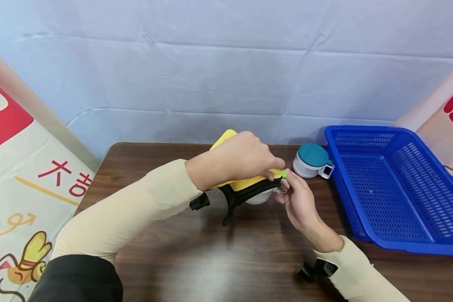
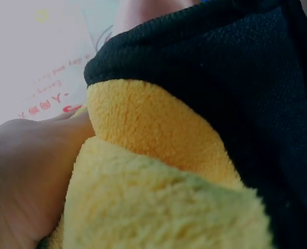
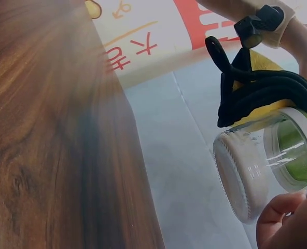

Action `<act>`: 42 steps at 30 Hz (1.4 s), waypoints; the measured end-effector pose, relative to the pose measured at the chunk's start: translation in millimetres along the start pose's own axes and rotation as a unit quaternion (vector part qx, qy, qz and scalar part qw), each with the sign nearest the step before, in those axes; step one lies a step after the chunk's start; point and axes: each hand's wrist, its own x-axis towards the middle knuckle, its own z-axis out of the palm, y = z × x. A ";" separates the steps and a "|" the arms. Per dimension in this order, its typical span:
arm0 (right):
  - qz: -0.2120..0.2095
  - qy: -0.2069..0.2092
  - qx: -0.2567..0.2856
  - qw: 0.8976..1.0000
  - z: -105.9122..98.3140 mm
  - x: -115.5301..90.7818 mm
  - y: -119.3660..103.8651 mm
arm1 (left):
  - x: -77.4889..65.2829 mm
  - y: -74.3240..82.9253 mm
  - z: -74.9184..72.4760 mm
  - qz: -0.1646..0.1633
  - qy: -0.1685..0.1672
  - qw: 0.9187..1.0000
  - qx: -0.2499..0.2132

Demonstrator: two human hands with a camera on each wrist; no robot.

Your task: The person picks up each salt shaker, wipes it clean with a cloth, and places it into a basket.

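Note:
My left hand (image 1: 241,157) grips a yellow cloth with a black edge and hanging loop (image 1: 249,183), bunched over a seasoning jar (image 1: 259,198). In the left wrist view, the fluffy yellow and black cloth (image 2: 158,192) fills most of the picture. The right wrist view shows the jar (image 3: 247,171) as clear glass, with white contents, a pale collar and green at its lid end. It is tilted on its side, the cloth against its upper side. My right hand (image 1: 298,199) holds the jar at its lid end, fingers curled; the cloth hides much of the jar in the head view.
A second seasoning jar with a teal lid and white handle (image 1: 314,157) stands at the back right of the brown wooden table (image 1: 196,260). Beside it sits a blue plastic basket (image 1: 381,197). A pale cloth backdrop (image 1: 196,75) hangs behind the table.

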 end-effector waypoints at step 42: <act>0.009 -0.002 0.002 1.000 3.3 -6.2 1.9 | 8.6 -60.6 35.1 -0.052 -0.026 0.998 0.029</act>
